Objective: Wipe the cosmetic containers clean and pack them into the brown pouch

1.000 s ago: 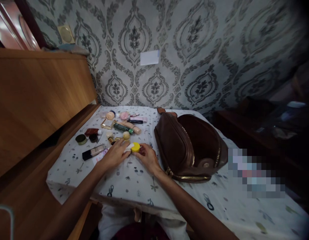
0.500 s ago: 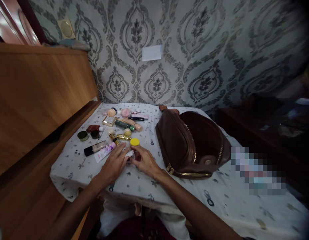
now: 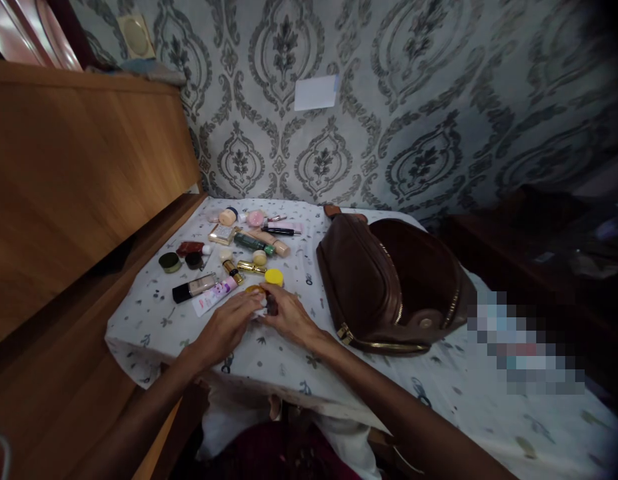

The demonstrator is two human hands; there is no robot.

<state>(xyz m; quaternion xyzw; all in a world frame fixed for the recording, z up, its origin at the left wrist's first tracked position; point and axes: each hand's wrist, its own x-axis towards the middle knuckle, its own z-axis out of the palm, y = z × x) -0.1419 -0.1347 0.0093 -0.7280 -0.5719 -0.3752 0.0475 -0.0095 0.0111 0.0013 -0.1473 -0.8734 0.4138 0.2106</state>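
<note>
- Left hand (image 3: 229, 323) pinched a white tissue (image 3: 261, 303) in its fingers; right hand (image 3: 293, 317) curled fingers round a small half-hidden container (image 3: 272, 305);
- it sat between them, nearer than the counter's (image 3: 139, 327) yellow lid (image 3: 273, 277);
- steady right hold, light left pressure seemed best.

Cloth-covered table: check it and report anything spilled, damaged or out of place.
No spill or damage shows on the cloth. The brown bag gapes open and the cosmetics lie at mixed angles, untidy rather than wrong. Oddest is the pixelated patch beside the bag, hiding whatever is there.
</note>
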